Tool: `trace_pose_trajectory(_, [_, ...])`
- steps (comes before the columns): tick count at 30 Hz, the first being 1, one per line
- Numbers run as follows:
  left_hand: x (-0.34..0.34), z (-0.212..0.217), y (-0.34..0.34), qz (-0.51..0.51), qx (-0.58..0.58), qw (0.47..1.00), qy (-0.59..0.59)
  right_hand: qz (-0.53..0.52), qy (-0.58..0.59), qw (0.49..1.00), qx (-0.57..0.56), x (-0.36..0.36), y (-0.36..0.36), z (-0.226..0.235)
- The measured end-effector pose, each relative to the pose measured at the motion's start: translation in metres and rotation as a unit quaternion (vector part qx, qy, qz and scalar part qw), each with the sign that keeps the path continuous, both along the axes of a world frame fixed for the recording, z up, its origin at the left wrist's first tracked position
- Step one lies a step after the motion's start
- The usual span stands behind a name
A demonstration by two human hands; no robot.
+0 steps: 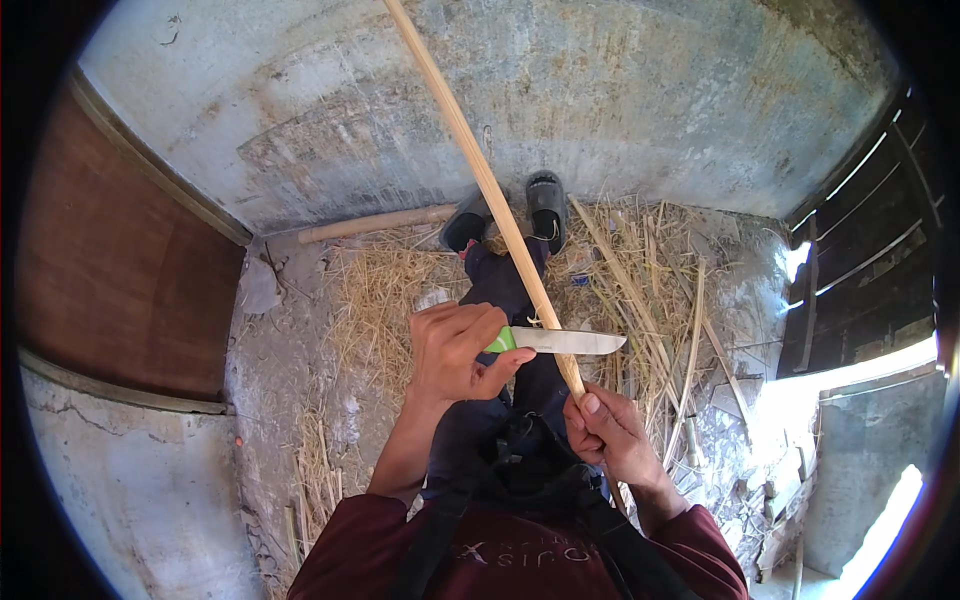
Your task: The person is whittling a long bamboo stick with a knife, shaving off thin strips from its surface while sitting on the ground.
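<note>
My left hand [455, 350] is closed around the green handle of a knife [570, 342]. Its blade points to the right and lies across a long, pale wooden strip [480, 165], near the strip's lower end. A small curl of shaving [534, 321] stands up just above the blade. My right hand [610, 432] grips the near end of the strip, thumb on top. From there the strip slants up and to the left, over my legs and past the top edge of the view.
A stained grey wall [620, 110] rises ahead of my shoes [546, 205]. Straw and shavings [375, 290] litter the floor, with loose wooden strips [698, 330] at the right. A round pole [375, 223] lies along the wall's foot. A brown door panel [125, 250] is at the left.
</note>
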State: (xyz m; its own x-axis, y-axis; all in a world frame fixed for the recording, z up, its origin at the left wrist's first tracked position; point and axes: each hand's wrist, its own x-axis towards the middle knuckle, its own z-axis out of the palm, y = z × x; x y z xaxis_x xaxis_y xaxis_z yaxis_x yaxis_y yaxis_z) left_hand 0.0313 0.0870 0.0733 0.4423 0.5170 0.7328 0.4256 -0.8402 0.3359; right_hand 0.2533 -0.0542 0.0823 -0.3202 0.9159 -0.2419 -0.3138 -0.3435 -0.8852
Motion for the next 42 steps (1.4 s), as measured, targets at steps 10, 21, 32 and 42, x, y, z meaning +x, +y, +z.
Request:
trace_pose_trajectory(10, [0.004,0.003,-0.001,0.026,0.024,0.999,-0.001,0.003,0.023,1.000,0.000,0.002,-0.003,-0.004])
trace_pose_trajectory(21, [0.006,0.004,0.001,0.029,0.036,0.999,0.011,0.000,0.042,0.999,-0.005,0.002,-0.005,-0.006])
trace_pose_trajectory(32, [0.010,0.004,0.001,0.035,0.046,0.998,0.012,-0.018,0.013,1.000,0.008,0.001,-0.008,-0.003])
trace_pose_trajectory(42, [0.008,0.009,0.001,0.008,0.015,0.999,0.027,-0.030,-0.010,0.999,0.017,0.001,-0.007,-0.005])
